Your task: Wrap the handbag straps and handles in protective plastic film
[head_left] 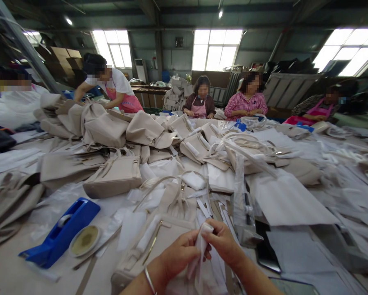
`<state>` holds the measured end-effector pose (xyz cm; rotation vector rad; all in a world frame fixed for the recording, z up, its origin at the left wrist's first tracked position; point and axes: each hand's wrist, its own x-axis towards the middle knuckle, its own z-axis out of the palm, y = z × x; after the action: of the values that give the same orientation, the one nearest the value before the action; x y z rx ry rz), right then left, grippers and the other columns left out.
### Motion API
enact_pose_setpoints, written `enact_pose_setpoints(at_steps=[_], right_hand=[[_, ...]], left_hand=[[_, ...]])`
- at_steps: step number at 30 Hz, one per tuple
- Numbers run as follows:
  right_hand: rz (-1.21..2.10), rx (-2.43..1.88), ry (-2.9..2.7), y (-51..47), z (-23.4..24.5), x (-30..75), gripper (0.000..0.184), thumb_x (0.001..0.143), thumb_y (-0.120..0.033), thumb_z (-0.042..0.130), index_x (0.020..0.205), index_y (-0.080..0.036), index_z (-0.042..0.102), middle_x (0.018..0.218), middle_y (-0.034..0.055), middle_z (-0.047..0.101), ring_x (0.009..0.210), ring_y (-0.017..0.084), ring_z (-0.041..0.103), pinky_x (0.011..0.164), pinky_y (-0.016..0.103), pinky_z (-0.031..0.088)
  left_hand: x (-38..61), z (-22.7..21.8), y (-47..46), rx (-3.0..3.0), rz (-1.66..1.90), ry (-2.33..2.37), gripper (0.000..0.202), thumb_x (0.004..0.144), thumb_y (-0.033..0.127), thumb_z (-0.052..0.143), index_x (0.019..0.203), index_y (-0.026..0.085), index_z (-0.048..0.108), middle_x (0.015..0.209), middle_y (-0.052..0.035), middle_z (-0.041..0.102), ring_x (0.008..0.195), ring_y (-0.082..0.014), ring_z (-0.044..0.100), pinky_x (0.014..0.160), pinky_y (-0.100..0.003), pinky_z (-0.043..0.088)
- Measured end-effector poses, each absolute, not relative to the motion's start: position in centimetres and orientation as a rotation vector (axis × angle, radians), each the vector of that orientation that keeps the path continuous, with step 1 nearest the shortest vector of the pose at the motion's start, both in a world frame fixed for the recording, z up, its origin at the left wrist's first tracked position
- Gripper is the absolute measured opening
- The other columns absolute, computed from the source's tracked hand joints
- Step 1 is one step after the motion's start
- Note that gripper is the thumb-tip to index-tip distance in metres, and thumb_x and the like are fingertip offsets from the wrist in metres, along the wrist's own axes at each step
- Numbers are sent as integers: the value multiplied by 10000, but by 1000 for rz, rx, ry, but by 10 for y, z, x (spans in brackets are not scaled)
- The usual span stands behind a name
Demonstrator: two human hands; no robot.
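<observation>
Both of my hands meet low in the middle of the view, around a thin white wrapping sheet (201,246). My left hand (180,250) pinches its left side, and my right hand (222,239) has fingers closed on its upper end. Just left of them lies a beige handbag (171,225) with a gold zipper, its handle loop standing up behind. A white roll of padding rests along the zipper. The lower part of the sheet hangs toward me, and my fingers hide some of it.
A blue tape dispenser (64,233) and a small round dish (84,241) sit at left. Beige handbags (116,174) pile up across the table. White foam sheets (290,198) and a dark phone (267,248) lie at right. Several people work along the far side.
</observation>
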<state>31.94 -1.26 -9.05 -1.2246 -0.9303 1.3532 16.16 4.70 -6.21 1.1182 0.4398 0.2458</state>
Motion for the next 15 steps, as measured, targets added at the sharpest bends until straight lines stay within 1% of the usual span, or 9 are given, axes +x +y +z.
enact_pose_setpoints(at_steps=[1,3,5,8,10,12,15], right_hand=[[1321,-1254,-927,-12,-90,318,289,807,-416,665,697,-187,527,518,-52,524,396,115,504,385,216,351],[1265,-1293,-910,-11,-88,315,289,786,-395,681,668,-185,522,519,-53,522,414,112,508,399,216,356],[1256,-1281,-866,-11,-85,313,292,758,-380,705,646,-182,521,513,-56,515,432,110,506,418,217,365],[1302,-1217,-774,-13,-84,311,305,741,-387,718,638,-181,518,480,-63,496,411,103,480,411,216,345],[1301,-1228,-733,-16,-85,308,339,750,-429,707,626,-190,501,442,-72,465,381,102,458,391,215,315],[1257,-1305,-712,-18,-87,304,398,777,-506,667,610,-207,464,419,-75,441,364,111,448,380,223,298],[1033,-1544,-795,-18,-90,304,497,823,-596,580,547,-218,412,435,-59,421,406,113,438,425,244,304]], left_hand=[[162,-64,45,1109,275,451,330,769,404,632,975,147,619,821,-38,612,724,-147,578,677,-254,454],[164,-68,40,1192,349,568,350,795,450,614,957,140,612,768,-31,603,664,-142,568,620,-248,444],[167,-72,33,1364,420,727,349,856,487,557,870,141,598,663,-5,570,566,-126,525,554,-241,406],[169,-74,25,1586,467,813,371,929,469,465,768,156,584,584,8,546,532,-126,510,556,-246,385],[170,-73,22,1659,473,783,396,953,461,427,750,163,591,589,3,552,545,-130,517,570,-245,384],[172,-73,22,1696,457,771,427,965,469,396,733,170,593,597,-4,557,555,-136,519,576,-247,383],[178,-74,21,1764,433,803,461,971,477,374,684,177,575,615,-24,579,594,-153,533,597,-257,378]])
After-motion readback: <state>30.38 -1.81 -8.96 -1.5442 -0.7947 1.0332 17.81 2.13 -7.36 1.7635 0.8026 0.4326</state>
